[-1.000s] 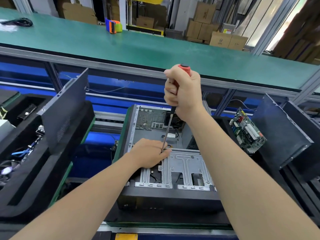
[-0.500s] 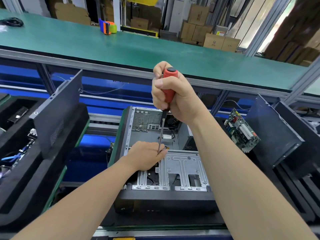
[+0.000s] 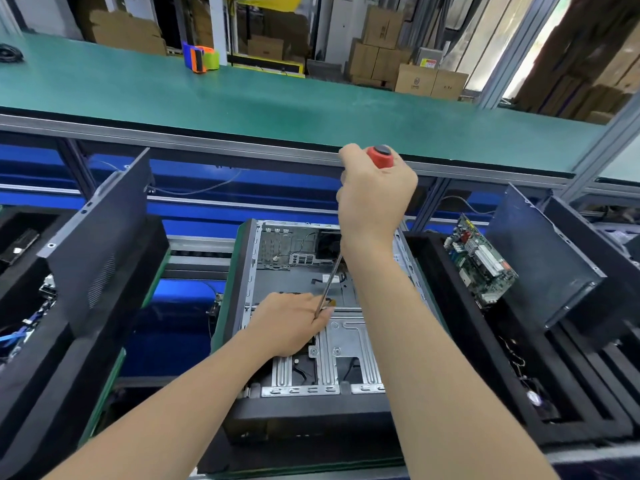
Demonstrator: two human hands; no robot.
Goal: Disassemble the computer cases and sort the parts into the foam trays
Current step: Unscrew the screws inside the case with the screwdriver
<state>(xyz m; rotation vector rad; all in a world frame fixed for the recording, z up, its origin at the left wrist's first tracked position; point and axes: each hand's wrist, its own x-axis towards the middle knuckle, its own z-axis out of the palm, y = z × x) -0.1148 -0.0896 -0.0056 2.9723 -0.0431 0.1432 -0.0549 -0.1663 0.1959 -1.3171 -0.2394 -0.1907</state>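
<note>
The right hand (image 3: 375,199) has its fingers wrapped tight round the red screwdriver (image 3: 380,156), while the left hand (image 3: 292,323) pinches the shaft low, steadying the tip on the drive bracket (image 3: 346,344) of the open computer case (image 3: 311,271) at six o'clock. Should the tip slip off the screw, hidden under those fingers, I reckon it could jab them. The motherboard (image 3: 479,261) already leans in the foam tray (image 3: 467,341) at three o'clock.

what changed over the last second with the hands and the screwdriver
Little moved. The right hand shifted its grip on the red handle of the screwdriver, wrapping it lower so the handle's end cap now shows on top; the shaft stays tilted with its tip at the same spot. The left hand stays on the metal bracket of the open computer case, fingers by the tip. The circuit board in the right foam tray has not moved.
</note>
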